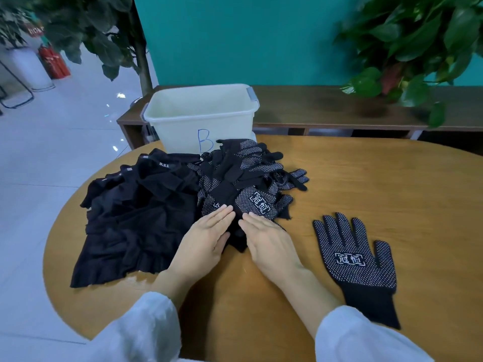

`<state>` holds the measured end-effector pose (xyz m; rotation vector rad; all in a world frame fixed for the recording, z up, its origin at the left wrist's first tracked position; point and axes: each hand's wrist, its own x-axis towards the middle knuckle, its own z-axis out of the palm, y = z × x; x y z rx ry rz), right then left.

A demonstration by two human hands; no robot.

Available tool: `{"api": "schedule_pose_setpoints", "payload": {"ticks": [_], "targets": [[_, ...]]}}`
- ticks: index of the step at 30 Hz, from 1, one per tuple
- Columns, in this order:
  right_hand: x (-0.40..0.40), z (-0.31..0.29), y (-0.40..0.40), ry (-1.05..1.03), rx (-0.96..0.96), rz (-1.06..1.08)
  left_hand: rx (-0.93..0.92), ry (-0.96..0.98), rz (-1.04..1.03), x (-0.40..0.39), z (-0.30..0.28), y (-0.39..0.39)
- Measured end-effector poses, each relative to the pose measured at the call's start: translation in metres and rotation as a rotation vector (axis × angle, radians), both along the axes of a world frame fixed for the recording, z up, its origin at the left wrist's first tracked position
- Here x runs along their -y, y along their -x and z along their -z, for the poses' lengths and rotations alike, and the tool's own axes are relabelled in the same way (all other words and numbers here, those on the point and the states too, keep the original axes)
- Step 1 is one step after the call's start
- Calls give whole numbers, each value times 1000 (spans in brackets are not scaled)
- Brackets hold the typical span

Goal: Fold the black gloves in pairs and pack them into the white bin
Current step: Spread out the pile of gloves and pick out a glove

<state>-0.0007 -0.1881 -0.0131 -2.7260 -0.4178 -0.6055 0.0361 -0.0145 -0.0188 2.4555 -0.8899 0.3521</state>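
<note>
My left hand [206,240] and right hand [269,240] lie flat, fingers straight and together, palms down, pressing the near edge of the dotted black glove pile [245,178] on the wooden table [392,184].

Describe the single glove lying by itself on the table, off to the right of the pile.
The single glove is black knit fabric covered with small white grip dots, with a white boxed logo printed on the palm. It lies flat on the wooden table, dotted side up, fingers spread and pointing away from the person, plain ribbed cuff toward them. It sits apart from the glove pile; neither hand touches it.
</note>
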Motion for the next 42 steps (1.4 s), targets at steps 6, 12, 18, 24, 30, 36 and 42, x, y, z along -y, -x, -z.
{"api": "schedule_pose_setpoints", "payload": {"ticks": [6, 12, 18, 24, 30, 36, 42], "targets": [[5, -22, 19, -192, -218, -73, 46, -19, 1, -1, -6, 7], [7, -36, 61, -431, -388, -103, 33, -8, 53, -13, -18, 43], [23, -69, 100, -857, -523, -125, -346, 457, -5, -1, -69, 98], [51, -143, 119, -1139, -433, -116, -661, 675, 54, 25, -141, 110], [75, -175, 132, -1152, -457, -76, -801, 772, 57, 54, -171, 123], [99, -182, 145, -1177, -479, -38, -872, 795, 103, 76, -179, 134], [134, -182, 146, -1228, -467, -31, -861, 812, 88, 115, -173, 121]]}}
